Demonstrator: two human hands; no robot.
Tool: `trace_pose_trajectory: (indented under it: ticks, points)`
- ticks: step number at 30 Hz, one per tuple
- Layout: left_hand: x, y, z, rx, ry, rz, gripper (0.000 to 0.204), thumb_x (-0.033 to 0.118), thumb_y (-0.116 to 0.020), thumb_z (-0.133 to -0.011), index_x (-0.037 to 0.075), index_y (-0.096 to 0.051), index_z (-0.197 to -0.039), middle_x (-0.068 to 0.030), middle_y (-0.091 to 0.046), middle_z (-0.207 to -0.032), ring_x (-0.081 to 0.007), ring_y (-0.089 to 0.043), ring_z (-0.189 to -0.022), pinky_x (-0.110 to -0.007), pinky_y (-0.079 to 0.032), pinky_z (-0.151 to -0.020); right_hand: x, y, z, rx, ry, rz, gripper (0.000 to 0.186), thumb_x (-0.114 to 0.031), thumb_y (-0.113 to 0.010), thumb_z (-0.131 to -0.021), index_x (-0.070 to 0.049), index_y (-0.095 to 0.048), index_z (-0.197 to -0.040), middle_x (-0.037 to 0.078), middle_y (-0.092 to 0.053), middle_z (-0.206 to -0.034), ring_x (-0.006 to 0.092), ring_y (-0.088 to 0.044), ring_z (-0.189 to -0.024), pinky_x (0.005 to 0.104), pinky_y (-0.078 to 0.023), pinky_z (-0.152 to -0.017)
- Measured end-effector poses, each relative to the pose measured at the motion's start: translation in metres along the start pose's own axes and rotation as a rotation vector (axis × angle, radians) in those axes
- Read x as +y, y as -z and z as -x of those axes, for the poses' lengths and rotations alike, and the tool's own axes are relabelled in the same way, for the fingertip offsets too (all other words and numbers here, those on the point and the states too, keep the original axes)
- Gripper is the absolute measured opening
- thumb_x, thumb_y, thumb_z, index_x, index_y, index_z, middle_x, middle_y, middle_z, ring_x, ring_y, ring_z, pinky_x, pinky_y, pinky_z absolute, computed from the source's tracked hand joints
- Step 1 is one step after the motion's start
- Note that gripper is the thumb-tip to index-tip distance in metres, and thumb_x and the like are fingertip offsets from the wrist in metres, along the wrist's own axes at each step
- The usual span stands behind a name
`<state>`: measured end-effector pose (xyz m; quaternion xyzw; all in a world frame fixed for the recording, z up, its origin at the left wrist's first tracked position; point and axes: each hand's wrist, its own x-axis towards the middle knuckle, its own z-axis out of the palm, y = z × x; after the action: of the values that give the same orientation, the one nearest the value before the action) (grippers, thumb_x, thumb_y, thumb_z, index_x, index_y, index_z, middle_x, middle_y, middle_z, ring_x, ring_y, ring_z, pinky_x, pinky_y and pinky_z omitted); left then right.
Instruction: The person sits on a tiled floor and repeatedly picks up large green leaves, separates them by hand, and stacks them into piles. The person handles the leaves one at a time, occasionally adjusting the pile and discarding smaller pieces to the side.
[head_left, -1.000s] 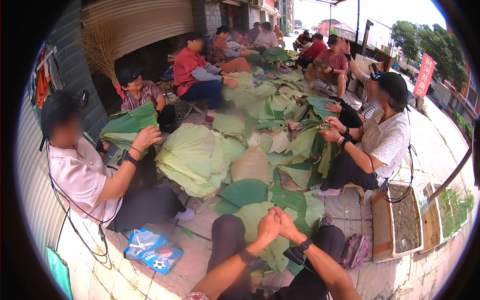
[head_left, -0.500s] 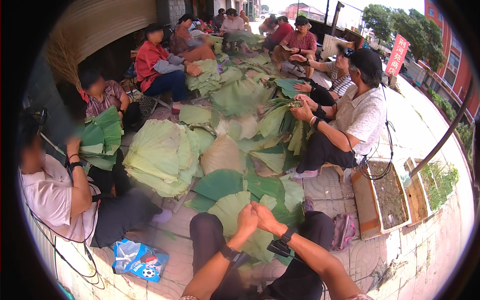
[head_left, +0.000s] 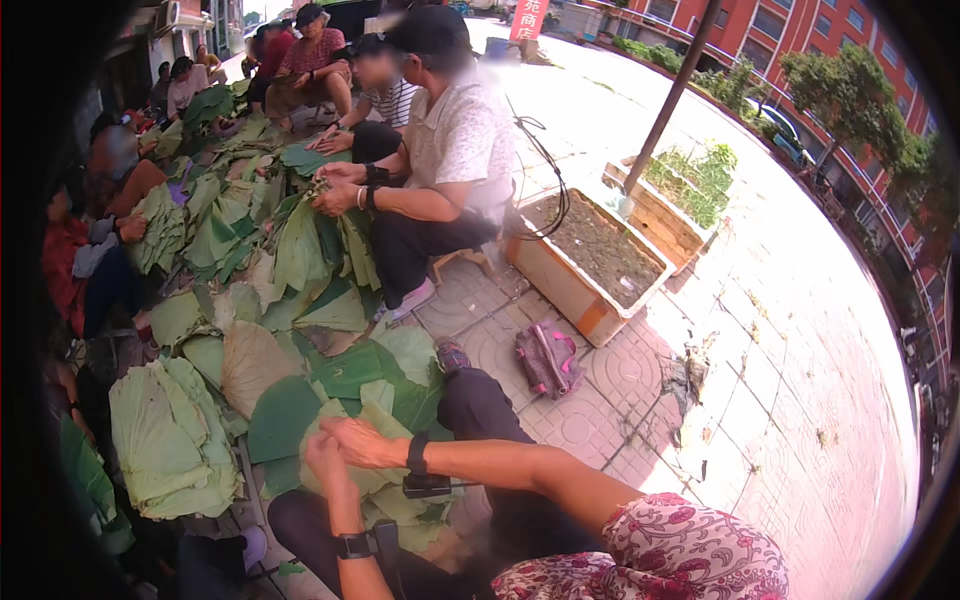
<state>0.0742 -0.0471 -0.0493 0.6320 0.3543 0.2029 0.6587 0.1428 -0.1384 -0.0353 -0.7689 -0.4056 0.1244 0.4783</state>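
Observation:
My left hand and my right hand meet in front of me with fingers curled and pressed together; whatever may lie between them is hidden. Beneath and around them are spread broad, round leaves, some pale green, some dark green, one dry tan. A thick stack of pale folded leaves lies to the left of my hands. My knees are bent on either side of the leaves under my hands.
A co-worker on a low stool grips bunched leaves; several other people sit around the long leaf spread. A purple bag lies on the tiled pavement, right of my knee. Soil-filled planter boxes stand by a pole.
My view has swung to the right, so the co-workers and leaves shift left in it and more pavement shows. My two hands stay joined.

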Motion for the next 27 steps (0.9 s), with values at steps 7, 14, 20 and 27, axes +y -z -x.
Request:
trace_pose_trajectory:
  ticks: [7,14,20,27]
  points:
    - [-0.026,0.006,-0.036,-0.225,0.412,0.516,0.041,0.033,-0.053,-0.101,0.001,-0.058,-0.126,-0.0131,-0.063,-0.123,-0.0257,-0.062,-0.112,-0.041,-0.052,-0.095,-0.015,0.014,0.018,0.120,-0.012,0.054,0.025,-0.012,-0.058,-0.085,0.009,-0.054,-0.100,0.025,-0.062,-0.086,0.0436,-0.064,-0.079,0.0495,-0.049,-0.068]
    - [0.044,-0.065,0.009,0.039,0.762,0.344,0.060,0.052,-0.040,-0.103,0.002,-0.053,-0.134,-0.0144,-0.058,-0.131,-0.0294,-0.059,-0.120,-0.046,-0.049,-0.101,0.016,0.008,0.028,0.225,-0.006,0.318,0.023,-0.015,-0.062,-0.083,0.006,-0.061,-0.091,0.023,-0.063,-0.084,0.0392,-0.065,-0.075,0.0473,-0.049,-0.064]
    - [-0.047,-0.033,-0.027,-0.221,0.635,0.521,0.058,0.049,-0.035,-0.105,0.002,-0.052,-0.134,-0.0155,-0.058,-0.131,-0.0307,-0.057,-0.122,-0.046,-0.048,-0.101,0.010,0.006,0.038,0.316,-0.040,0.345,0.019,-0.016,-0.064,-0.077,0.003,-0.063,-0.081,0.021,-0.064,-0.077,0.0383,-0.066,-0.071,0.0475,-0.049,-0.061]
    - [-0.155,-0.026,-0.089,-0.396,0.545,0.596,0.052,0.045,-0.036,-0.105,0.002,-0.054,-0.128,-0.0146,-0.059,-0.128,-0.0292,-0.056,-0.122,-0.044,-0.047,-0.102,0.041,-0.004,0.036,0.085,-0.141,0.366,0.016,-0.014,-0.066,-0.073,0.000,-0.068,-0.080,0.021,-0.069,-0.079,0.0375,-0.068,-0.076,0.0461,-0.050,-0.064]
